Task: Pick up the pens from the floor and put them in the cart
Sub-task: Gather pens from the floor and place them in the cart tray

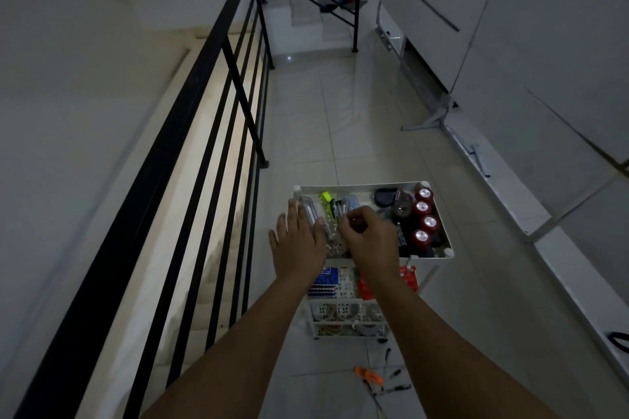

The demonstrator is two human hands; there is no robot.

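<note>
A white tiered cart [446,235] stands on the tiled floor in front of me. Its top tray holds a clear bottle, a yellow-green marker [327,197], pens and a row of red-capped cans [425,218]. My left hand [297,241] hovers flat over the tray's left side, fingers spread, holding nothing. My right hand [367,236] is over the tray's middle, fingers curled together; I cannot tell whether it holds a pen. On the floor below the cart lie several pens [394,381], one of them orange [369,375].
A black metal railing [218,119] runs along the left, with a stairwell beyond it. Steps [306,10] rise at the far end. Grey metal frame pieces [439,116] lie along the right wall. The cart's lower shelves [340,286] hold coloured boxes and small items.
</note>
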